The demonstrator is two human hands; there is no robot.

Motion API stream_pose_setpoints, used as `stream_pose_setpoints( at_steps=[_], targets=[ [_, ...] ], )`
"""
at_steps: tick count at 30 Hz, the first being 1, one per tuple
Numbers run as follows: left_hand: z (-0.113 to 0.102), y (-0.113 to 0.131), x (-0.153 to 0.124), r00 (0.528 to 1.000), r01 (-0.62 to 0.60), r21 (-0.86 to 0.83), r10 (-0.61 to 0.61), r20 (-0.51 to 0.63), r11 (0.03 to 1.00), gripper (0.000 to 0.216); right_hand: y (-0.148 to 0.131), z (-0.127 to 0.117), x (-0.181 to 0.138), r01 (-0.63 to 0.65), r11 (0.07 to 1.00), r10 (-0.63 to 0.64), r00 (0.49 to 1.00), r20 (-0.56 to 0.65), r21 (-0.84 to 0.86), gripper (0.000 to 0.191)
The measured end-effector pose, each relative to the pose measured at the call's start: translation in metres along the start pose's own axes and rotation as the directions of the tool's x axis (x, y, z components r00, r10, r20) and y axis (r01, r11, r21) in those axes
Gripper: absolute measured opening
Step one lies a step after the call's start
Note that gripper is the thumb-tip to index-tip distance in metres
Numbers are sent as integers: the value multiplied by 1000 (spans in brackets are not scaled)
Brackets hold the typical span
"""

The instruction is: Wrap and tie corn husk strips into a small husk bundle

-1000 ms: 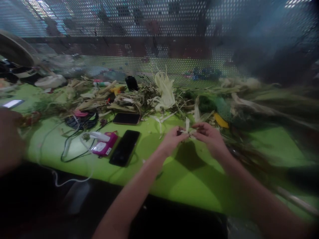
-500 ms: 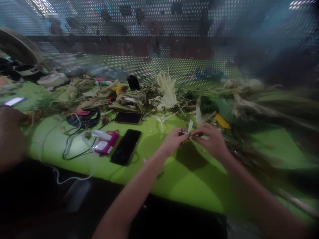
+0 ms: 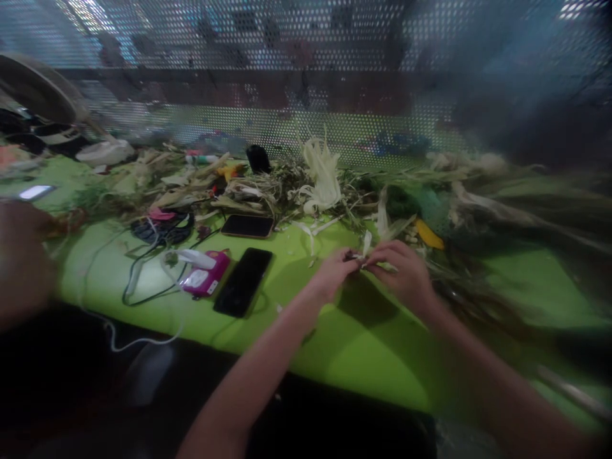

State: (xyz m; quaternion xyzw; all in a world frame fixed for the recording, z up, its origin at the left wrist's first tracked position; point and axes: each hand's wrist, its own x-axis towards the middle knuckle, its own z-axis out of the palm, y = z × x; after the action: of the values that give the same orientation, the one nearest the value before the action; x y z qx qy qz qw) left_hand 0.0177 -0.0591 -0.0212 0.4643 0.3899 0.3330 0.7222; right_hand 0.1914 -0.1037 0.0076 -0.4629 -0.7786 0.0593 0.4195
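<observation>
My left hand (image 3: 336, 273) and my right hand (image 3: 403, 273) meet above the green tabletop (image 3: 354, 357). Their fingertips are pinched close together on a small pale husk strip (image 3: 366, 242), whose tip sticks up between them. Its lower part is hidden by the fingers. Thin pale husk strips (image 3: 312, 237) lie on the table just left of my hands. Behind them stands a bunch of pale corn husk (image 3: 322, 175) with curling ends.
Left of my forearm lie a black phone (image 3: 243, 282), another phone (image 3: 247, 225) and a magenta device (image 3: 208, 273) with cables. Dried husks and stalks (image 3: 248, 194) line the back, before a perforated metal screen (image 3: 296, 121). Another person's arm (image 3: 23, 261) rests at far left.
My right hand's fingers have shifted slightly around the pale husk strip; both hands stay at the same place. The whole view has moved a little.
</observation>
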Motion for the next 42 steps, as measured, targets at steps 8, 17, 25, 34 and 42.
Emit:
stream_pose_setpoints(
  at_steps=[8, 17, 25, 34, 42],
  targets=[
    [3, 6, -3, 989, -146, 257, 132, 70, 955, 17, -4, 4, 0, -225, 974, 225, 974, 2, 19, 6],
    [7, 14, -7, 952, -301, 365, 255, 169, 881, 7, -4, 8, -1, -438, 868, 457, 889, -32, 235, 10],
    [6, 13, -8, 960, -279, 380, 244, 140, 882, 18, -5, 6, 2, -584, 638, 640, 765, 76, 503, 25],
    [9, 20, -11, 985, -168, 316, 168, 26, 934, 18, -7, 5, 2, -558, 648, 627, 777, 53, 518, 20],
    [7, 14, -8, 990, -136, 140, 132, 41, 981, 17, -4, 11, -1, -576, 555, 659, 745, 106, 600, 21]
  ],
)
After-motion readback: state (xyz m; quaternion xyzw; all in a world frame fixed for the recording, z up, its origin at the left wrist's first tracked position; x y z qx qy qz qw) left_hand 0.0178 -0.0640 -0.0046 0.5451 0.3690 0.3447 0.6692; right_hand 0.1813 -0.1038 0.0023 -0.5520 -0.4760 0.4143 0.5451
